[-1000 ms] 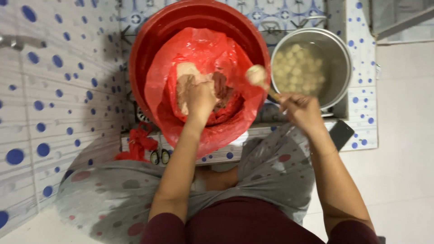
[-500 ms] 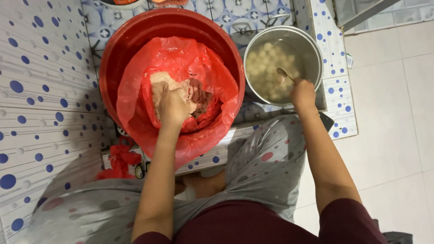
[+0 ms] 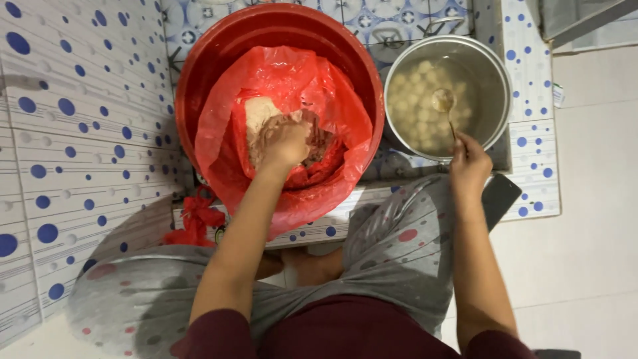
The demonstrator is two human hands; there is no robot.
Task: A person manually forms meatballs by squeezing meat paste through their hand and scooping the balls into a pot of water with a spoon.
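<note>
My left hand [image 3: 284, 141] is pressed into a pale brown paste [image 3: 259, 114] inside a red plastic bag [image 3: 286, 86] that lines a big red basin [image 3: 219, 60]. Its fingers are curled into the paste. My right hand [image 3: 468, 163] holds a spoon [image 3: 445, 103] by its handle. The spoon's bowl carries a round pale ball over a steel pot [image 3: 495, 86] filled with water and several pale balls [image 3: 412, 100].
Tiled surfaces with blue dots surround the basin and pot. A crumpled red bag [image 3: 193, 223] lies by my left knee. A dark flat object [image 3: 498, 199] sits beside my right wrist. Plain white floor lies to the right.
My right hand has carried the spoon from beside the basin over to the pot and now holds it above the water. My left hand stays in the paste.
</note>
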